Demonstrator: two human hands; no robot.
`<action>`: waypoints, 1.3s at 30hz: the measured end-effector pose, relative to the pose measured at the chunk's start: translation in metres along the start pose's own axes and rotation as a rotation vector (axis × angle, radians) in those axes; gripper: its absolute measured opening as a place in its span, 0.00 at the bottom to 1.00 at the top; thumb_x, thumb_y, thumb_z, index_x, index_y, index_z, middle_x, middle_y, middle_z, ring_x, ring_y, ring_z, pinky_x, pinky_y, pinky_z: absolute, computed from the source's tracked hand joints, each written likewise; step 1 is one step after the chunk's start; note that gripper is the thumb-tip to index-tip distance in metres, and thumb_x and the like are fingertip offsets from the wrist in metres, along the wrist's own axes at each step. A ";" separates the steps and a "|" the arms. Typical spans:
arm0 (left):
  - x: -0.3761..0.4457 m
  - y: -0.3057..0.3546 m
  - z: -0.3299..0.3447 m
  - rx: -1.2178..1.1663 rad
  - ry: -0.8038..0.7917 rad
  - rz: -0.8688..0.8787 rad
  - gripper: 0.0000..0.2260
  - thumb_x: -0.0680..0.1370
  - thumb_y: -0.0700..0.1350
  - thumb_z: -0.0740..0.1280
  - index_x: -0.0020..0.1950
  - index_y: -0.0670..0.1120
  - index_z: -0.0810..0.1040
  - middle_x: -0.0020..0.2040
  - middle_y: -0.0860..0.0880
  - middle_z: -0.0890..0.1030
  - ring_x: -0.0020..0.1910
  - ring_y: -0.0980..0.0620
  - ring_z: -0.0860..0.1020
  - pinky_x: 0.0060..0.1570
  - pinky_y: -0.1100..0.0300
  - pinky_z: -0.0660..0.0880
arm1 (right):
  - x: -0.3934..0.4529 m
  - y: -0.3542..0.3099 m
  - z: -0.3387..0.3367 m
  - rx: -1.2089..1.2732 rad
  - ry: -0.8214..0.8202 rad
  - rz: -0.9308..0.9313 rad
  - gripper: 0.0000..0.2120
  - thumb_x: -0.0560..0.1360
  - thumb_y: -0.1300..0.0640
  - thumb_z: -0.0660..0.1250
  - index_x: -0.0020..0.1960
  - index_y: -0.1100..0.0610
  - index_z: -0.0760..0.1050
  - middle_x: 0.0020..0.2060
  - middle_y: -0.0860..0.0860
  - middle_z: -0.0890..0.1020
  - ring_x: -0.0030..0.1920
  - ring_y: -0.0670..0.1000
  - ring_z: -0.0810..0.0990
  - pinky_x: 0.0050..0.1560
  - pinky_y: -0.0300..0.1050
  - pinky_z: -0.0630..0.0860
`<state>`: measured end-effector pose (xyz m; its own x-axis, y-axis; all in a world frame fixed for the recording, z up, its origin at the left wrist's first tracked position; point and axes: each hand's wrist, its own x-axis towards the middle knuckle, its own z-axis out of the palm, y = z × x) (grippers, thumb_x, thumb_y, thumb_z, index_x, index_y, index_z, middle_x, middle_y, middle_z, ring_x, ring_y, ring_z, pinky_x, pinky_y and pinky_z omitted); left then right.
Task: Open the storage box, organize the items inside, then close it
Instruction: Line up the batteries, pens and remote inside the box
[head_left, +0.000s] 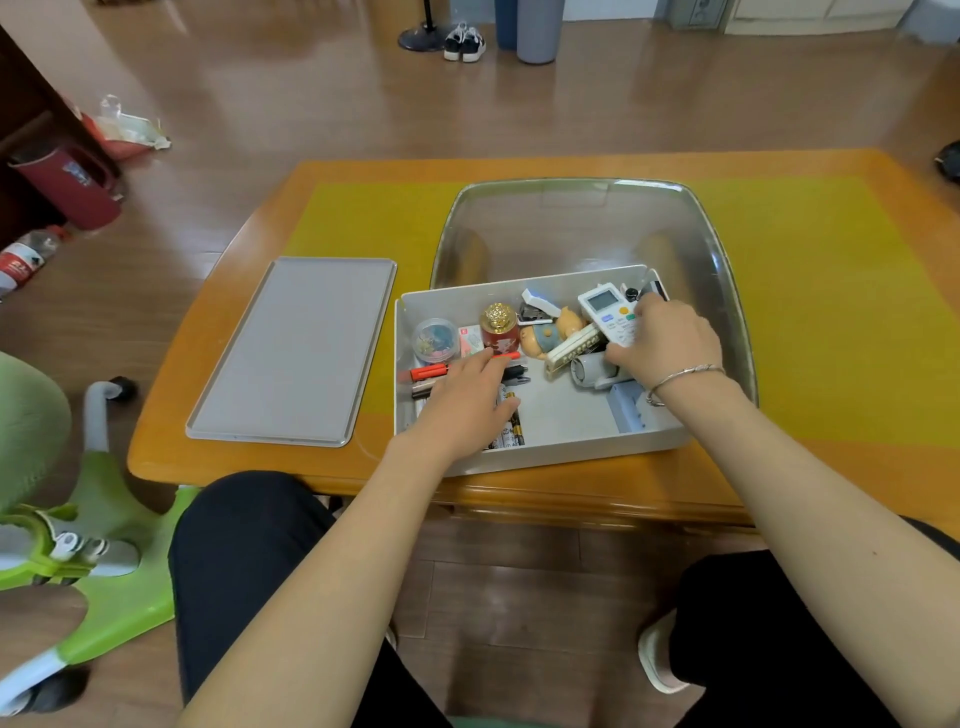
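The left hand (470, 400) is laid flat, fingers straight, on a cluster of pens (470, 375) in the lower left part of the storage box (545, 452), just left of the frame's centre. The right hand (662, 338) is curled round the lower end of a white remote control (605, 309) at the right side of the box; a thin bracelet (680, 376) is worn on that wrist.

Between the hands, a small figurine (550, 332), a harmonica-like bar (574, 353) and a grey cylindrical object (587, 371) are seen lying close together. A red jar with a gold top (500, 325) stands upright at the back, with a round clear tub of clips (436, 340) to its left. A white stapler (537, 306) is seen behind the figurine.

The box sits open at the near edge of an orange wooden table (166, 441) covered by a yellow-green mat (831, 312). A clear plastic cover (582, 228) is seen behind and around the box. The grey lid (296, 353) lies flat on the table to the left of the box, apart from it.
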<state>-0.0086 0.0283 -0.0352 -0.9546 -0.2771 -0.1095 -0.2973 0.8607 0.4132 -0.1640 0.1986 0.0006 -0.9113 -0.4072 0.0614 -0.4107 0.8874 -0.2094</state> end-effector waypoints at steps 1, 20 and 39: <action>0.000 0.000 -0.001 -0.017 0.021 0.015 0.25 0.81 0.51 0.61 0.77 0.49 0.59 0.76 0.47 0.61 0.75 0.47 0.57 0.72 0.48 0.58 | -0.002 0.000 -0.001 0.010 0.028 -0.008 0.21 0.65 0.48 0.72 0.53 0.57 0.72 0.44 0.57 0.79 0.42 0.60 0.78 0.31 0.41 0.64; 0.002 0.002 -0.019 -0.754 0.325 -0.270 0.04 0.82 0.46 0.59 0.57 0.50 0.67 0.53 0.55 0.76 0.41 0.64 0.76 0.30 0.70 0.75 | -0.021 -0.033 0.011 0.189 -0.023 -0.398 0.23 0.72 0.42 0.68 0.62 0.54 0.74 0.55 0.52 0.79 0.56 0.54 0.76 0.53 0.48 0.73; -0.018 -0.028 -0.041 -0.885 0.604 -0.348 0.06 0.83 0.51 0.56 0.56 0.51 0.68 0.47 0.63 0.74 0.41 0.69 0.78 0.30 0.74 0.72 | -0.014 -0.053 -0.004 0.445 0.213 -0.687 0.11 0.73 0.59 0.70 0.54 0.60 0.78 0.41 0.51 0.79 0.40 0.49 0.74 0.43 0.43 0.72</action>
<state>0.0176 -0.0089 -0.0076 -0.5853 -0.8107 0.0125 -0.1970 0.1572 0.9677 -0.1295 0.1585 0.0148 -0.4686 -0.7362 0.4883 -0.8656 0.2720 -0.4205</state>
